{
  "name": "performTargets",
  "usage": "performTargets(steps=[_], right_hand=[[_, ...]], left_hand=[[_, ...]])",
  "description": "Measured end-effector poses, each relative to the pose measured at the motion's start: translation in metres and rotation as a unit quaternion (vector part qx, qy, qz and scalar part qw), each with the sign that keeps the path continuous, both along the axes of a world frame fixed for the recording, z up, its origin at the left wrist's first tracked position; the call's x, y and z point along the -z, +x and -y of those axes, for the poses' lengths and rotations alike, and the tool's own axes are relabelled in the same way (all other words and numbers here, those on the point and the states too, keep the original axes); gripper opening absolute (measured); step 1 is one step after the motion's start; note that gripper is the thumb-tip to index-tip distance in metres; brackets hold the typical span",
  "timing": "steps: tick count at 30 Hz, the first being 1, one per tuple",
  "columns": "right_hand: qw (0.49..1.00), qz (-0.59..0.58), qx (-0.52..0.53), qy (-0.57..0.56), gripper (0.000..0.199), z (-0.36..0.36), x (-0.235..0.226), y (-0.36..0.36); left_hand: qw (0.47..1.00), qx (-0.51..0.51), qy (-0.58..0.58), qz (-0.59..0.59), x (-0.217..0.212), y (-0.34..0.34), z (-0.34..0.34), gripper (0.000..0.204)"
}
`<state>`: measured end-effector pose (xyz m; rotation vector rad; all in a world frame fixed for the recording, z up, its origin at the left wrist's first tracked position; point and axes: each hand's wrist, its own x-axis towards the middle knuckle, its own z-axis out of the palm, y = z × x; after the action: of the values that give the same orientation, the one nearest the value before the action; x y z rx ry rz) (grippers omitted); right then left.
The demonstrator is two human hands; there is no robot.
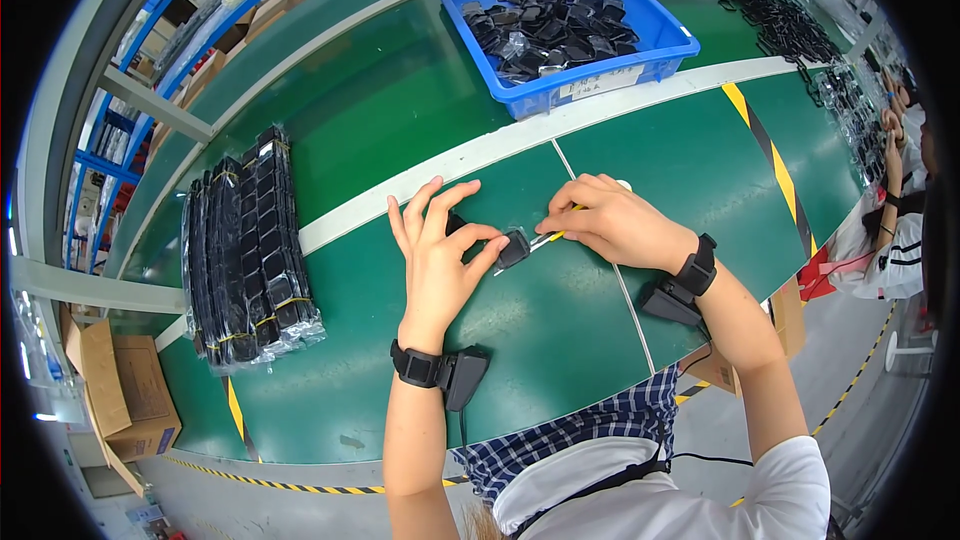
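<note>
My left hand (440,250) rests on the green table, thumb and forefinger pinching a small black part (513,247) in a clear wrapper. My right hand (610,220) is closed around a thin yellow tool (562,231) whose tip touches the part's right side. Both wrists carry black straps with small black devices.
A blue bin (655,45) of small black bagged parts stands at the back. Bundled stacks of black parts (250,250) in clear wrap lie at the left. More black parts (790,25) spread at the far right, where another person (900,230) sits. Cardboard boxes (120,385) sit lower left.
</note>
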<state>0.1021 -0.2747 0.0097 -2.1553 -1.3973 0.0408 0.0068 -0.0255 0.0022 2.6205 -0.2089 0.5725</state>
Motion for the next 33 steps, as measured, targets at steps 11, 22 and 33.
performTargets(steps=[11, 22, 33], right_hand=[[0.999, 0.018, -0.025, 0.026, 0.026, -0.008, 0.009, 0.008], [0.999, 0.008, -0.035, 0.031, 0.026, -0.007, 0.007, 0.01], [0.999, -0.023, -0.048, 0.009, 0.022, 0.011, -0.005, 0.017]], left_hand=[[1.0, -0.008, -0.004, -0.029, -0.002, 0.002, 0.001, 0.012], [0.999, 0.001, -0.008, -0.035, -0.003, 0.001, 0.003, 0.013], [0.999, 0.009, -0.008, -0.038, -0.003, 0.001, 0.0, 0.013]])
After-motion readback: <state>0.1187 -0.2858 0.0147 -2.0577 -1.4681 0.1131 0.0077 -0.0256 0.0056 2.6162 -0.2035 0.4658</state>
